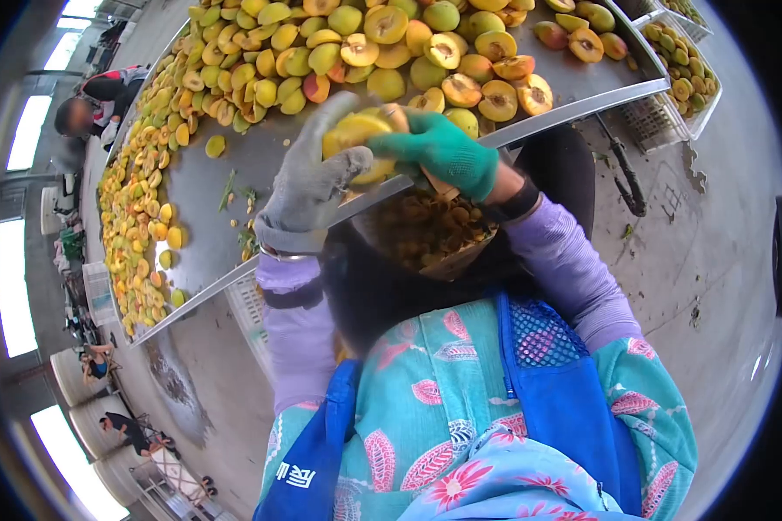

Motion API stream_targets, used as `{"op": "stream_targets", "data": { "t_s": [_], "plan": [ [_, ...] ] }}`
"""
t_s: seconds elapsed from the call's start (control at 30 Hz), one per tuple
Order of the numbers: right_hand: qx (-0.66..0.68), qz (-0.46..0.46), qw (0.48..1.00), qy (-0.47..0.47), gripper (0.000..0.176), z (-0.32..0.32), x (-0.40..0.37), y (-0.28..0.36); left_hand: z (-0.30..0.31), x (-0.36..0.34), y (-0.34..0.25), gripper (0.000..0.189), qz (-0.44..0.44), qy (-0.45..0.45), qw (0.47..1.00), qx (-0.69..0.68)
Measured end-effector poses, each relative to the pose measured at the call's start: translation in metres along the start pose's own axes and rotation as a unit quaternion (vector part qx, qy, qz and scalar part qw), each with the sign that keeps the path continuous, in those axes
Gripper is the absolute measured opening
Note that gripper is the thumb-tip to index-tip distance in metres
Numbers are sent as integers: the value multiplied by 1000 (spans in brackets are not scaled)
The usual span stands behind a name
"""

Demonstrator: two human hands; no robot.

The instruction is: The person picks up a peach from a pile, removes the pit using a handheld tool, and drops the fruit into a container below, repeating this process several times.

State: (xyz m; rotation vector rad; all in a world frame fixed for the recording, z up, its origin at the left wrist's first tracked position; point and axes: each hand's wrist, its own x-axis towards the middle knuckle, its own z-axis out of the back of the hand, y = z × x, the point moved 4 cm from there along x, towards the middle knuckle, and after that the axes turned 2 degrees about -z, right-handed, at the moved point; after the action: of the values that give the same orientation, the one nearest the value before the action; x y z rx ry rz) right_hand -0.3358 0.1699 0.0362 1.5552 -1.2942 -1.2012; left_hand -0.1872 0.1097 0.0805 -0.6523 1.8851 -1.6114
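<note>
— Over table (539, 115) edge, fruit (354, 132) status?
— Held btwn both: left hand (308, 187) cups it from below, right hand (443, 152) closed on top. Box (460, 259) of pits (421, 227) sits right beneath, prob. to catch drops.

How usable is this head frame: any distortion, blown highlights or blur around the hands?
Head view: strong fisheye bends the table edge and blackens the corners; the windows at left are blown out; pale glare lies on the metal; the left hand, the right hand and the fruit they hold are sharp; the far person is blurred.
</note>
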Motion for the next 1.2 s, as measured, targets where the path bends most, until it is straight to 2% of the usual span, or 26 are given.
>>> {"op": "stream_targets", "data": {
  "t_s": [0.03, 0.07, 0.1, 0.13, 0.2, 0.23, 0.27, 0.3, 0.33, 0.37, 0.43, 0.53, 0.63, 0.7, 0.73, 0.83, 0.87, 0.93, 0.97, 1.03, 1.07, 1.1, 1.17, 1.2],
  "plan": [
    [-53, -3, 998, 13, 38, -1, 1, 4, 3, -3, 1, 57, 34, 34, 998, 42],
    [-107, -6, 994, 25, 36, -4, 1, 5, 11, -4, 10, 51, 18, -15, 1000, 19],
    [-137, 80, 984, -75, 34, -5, 4, 3, 21, -2, 25, 45, 0, -62, 998, -5],
    [-127, 105, 982, -89, 33, -7, 0, 1, 24, -1, 29, 40, -20, -108, 994, -28],
    [-108, 159, 974, -118, 30, -12, -18, 2, 19, -5, 21, 27, -120, -164, 964, 172],
    [-238, 211, 936, -151, 27, -22, -37, 13, 20, -5, 25, 26, -89, -189, 970, 121],
    [-275, 204, 926, -159, 30, -30, -43, 1, 16, -6, 31, 27, -45, -202, 978, -9],
    [-316, 141, 926, -148, 33, -35, -47, -1, 10, -8, 35, 28, -6, -228, 963, -141],
    [-354, 79, 922, -137, 36, -38, -50, -3, 10, -8, 39, 29, -46, -234, 968, -75],
    [-368, 78, 915, -142, 38, -39, -49, -5, 11, -6, 47, 30, -88, -239, 967, -8],
    [-396, 77, 903, -149, 41, -40, -44, -8, 3, -11, 43, 30, -83, -257, 963, -22],
    [-392, 77, 906, -142, 41, -40, -45, -8, -2, -16, 41, 27, -129, -286, 950, 1],
    [-374, 163, 904, -129, 42, -47, -49, -19, -5, -18, 42, 23, -253, -291, 908, 161],
    [-227, 91, 963, -117, 43, -52, -38, -39, -16, -20, 38, 22, -322, -323, 854, 249],
    [-151, 57, 981, -112, 43, -51, -32, -44, -15, -17, 40, 22, -304, -318, 872, 216],
    [-271, 129, 943, -142, 45, -38, -37, -39, -7, -11, 46, 23, -239, -295, 919, 108],
    [-248, 111, 953, -131, 45, -43, -40, -42, 1, -11, 49, 24, -209, -278, 935, 68],
    [-205, 83, 969, -111, 46, -54, -44, -39, 2, -11, 49, 25, -185, -280, 940, 70],
    [-93, -18, 990, -107, 46, -64, -42, -47, -1, -13, 47, 26, -184, -297, 930, 115],
    [97, -71, 990, -68, 46, -73, -40, -51, -7, -13, 45, 25, -204, -306, 917, 151],
    [193, -100, 975, -46, 46, -78, -40, -55, -10, -13, 45, 26, -214, -311, 910, 169],
    [143, -109, 983, -35, 45, -72, -43, -54, -8, -12, 48, 26, -267, -273, 902, 200],
    [161, -146, 975, -48, 43, -77, -55, -38, -11, -12, 46, 29, -109, -215, 970, 25],
    [168, -161, 971, -55, 42, -78, -56, -32, -13, -10, 42, 29, -79, -196, 977, -15]
  ]
}}
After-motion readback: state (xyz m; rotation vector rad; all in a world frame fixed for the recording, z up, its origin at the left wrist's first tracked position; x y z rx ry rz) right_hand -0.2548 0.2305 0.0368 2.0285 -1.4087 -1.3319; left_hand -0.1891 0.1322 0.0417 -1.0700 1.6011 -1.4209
